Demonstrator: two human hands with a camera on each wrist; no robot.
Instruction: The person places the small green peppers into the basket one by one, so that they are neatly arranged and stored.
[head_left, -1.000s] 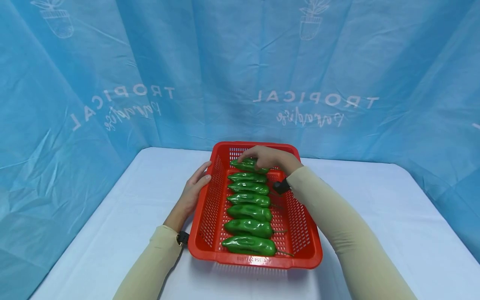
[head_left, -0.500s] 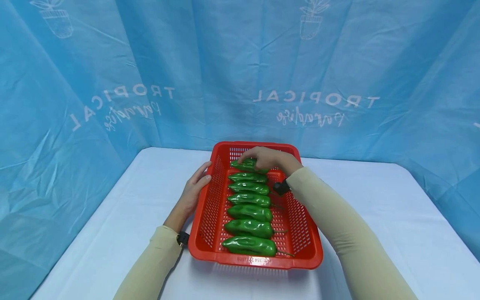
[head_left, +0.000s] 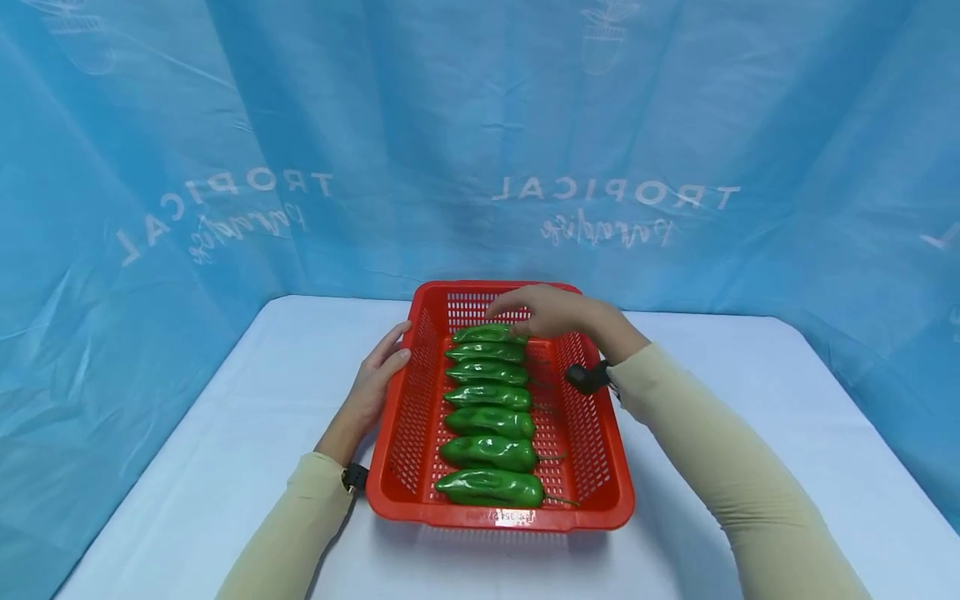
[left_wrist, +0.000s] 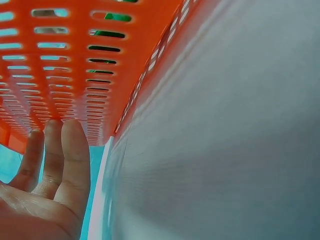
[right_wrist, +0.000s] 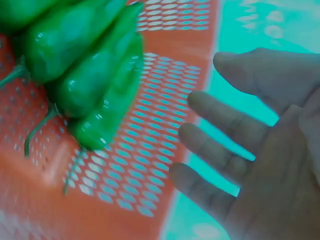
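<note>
A red perforated plastic basket (head_left: 501,520) holds several glossy green peppers (head_left: 489,487), lying side by side in a row with their stems to the right. My left hand (head_left: 369,390) rests against the basket's left side; in the left wrist view its straight fingers (left_wrist: 75,155) lie along the outer wall. Above the far end of the basket is my right hand (head_left: 553,311), fingers spread and holding nothing. The farthest pepper (head_left: 486,333) lies below its fingertips. In the right wrist view, the right hand's fingers (right_wrist: 220,117) stand apart from the peppers.
The basket stands on a table with a white cloth (head_left: 240,433). Behind and along the sides hangs a blue printed curtain (head_left: 420,125). A dark band (head_left: 587,377) with a device sits on the right wrist, over the basket's right wall.
My right hand has let go of the farthest pepper and lifted off it, slightly to the right. That pepper now lies closer to the row. My left hand stays at the basket's side.
</note>
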